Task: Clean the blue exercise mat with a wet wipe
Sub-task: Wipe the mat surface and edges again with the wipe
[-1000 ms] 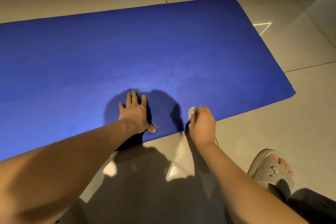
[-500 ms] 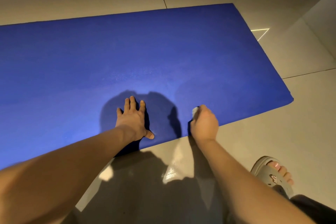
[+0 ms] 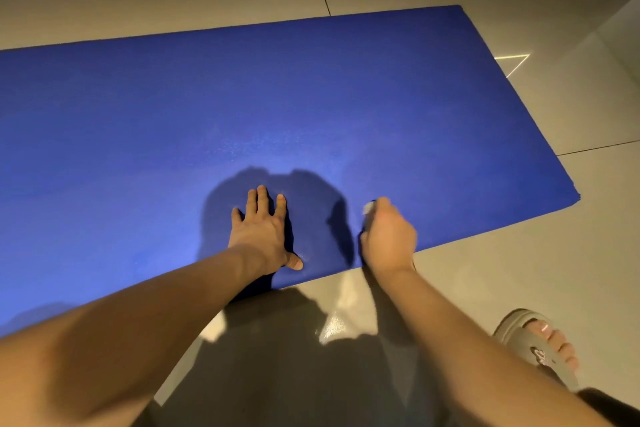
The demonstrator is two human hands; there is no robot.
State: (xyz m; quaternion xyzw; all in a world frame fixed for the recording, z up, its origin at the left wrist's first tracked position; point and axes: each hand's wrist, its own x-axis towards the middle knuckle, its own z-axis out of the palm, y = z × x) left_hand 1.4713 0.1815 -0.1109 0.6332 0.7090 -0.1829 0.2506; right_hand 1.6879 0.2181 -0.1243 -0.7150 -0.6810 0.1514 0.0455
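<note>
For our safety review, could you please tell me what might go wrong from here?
The wet wipe is bunched small in the right hand, so patches may be missed. It sits near the front edge of the blue exercise mat and could run onto the tiled floor. Only the left hand presses the mat, which might slide.

Free room and obstacles, as I see them:
- Blue mat (image 3: pixel 311 97): lies flat on the floor (image 3: pixel 502 270). I have open surface ahead of my hands out to the far edge, and to either side.
- My left hand (image 3: pixel 263 236): pressed flat by the near edge.
- My right hand (image 3: pixel 388 236): bunched round the wipe (image 3: pixel 369 208). Only a narrow strip of mat separates it from the left.
- My sandalled foot (image 3: pixel 533 347): on the tiles beside my right forearm, off the mat.
</note>
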